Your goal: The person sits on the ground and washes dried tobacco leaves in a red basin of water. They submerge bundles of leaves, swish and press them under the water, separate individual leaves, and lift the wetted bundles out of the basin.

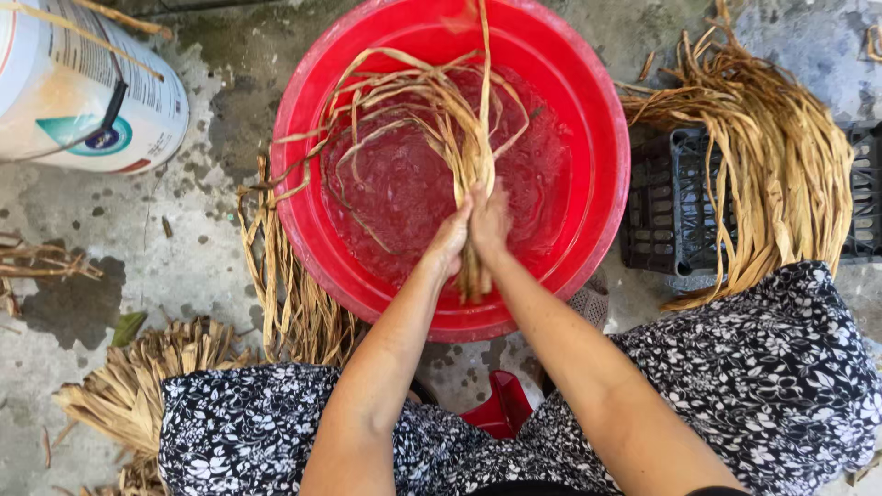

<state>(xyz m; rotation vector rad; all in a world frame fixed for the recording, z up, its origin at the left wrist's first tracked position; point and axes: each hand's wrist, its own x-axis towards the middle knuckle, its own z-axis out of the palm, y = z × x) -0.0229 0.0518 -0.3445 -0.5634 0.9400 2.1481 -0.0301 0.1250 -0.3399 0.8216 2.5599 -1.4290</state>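
Left of the red basin [303, 138] stands a white bucket [87, 92]. Over the basin's water, the left hand [448, 243] and right hand [490, 223] press together, fingers clamped around a bundle of dried leaf strips [464, 138]. Right of the basin, more strips drape a black crate [666, 211].

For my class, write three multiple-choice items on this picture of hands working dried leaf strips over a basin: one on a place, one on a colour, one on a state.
1. Where does the black crate lie?
A. right of the basin
B. inside the basin
C. on the white bucket

2. What colour is the basin?
A. blue
B. red
C. green

3. How do the hands hold the bundle of strips?
A. both clasped around it
B. one hand only
C. not touching it

Answers: 1 A, the crate sits past the basin's right rim, under a heap of strips. 2 B, its wall is bright red. 3 A, the left hand and right hand grip it together.
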